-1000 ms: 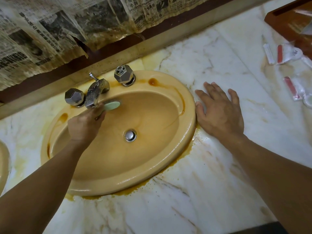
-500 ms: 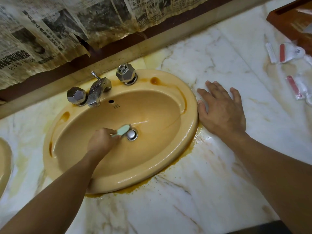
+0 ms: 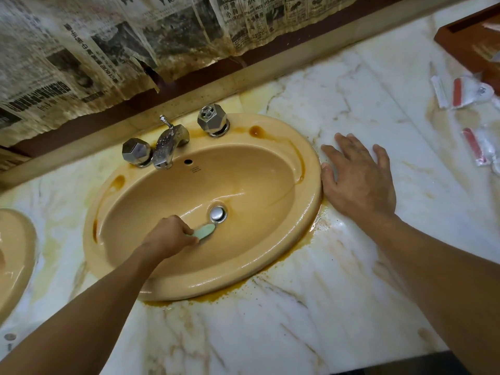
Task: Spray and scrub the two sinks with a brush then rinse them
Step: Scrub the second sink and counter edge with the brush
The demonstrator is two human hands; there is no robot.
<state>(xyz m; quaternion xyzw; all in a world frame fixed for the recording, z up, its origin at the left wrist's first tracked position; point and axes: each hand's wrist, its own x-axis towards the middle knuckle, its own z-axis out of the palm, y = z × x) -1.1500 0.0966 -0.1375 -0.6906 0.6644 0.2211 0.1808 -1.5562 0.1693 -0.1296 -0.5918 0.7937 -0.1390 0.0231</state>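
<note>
A tan oval sink is set in a marble counter, with rusty stains around its rim. My left hand is down in the basin and grips a pale green brush, whose head lies on the wet bottom just left of the chrome drain plug. My right hand rests flat on the counter with fingers spread, touching the sink's right rim. A second tan sink shows partly at the left edge.
A chrome spout and two faceted chrome knobs stand at the sink's back. Wrapped toiletries lie on the counter at far right beside a brown wooden tray. Stained newspaper hangs over the wall behind.
My left hand has carried the brush from under the spout down the basin to beside the drain, then slightly nearer the front. My right hand has stayed put.
</note>
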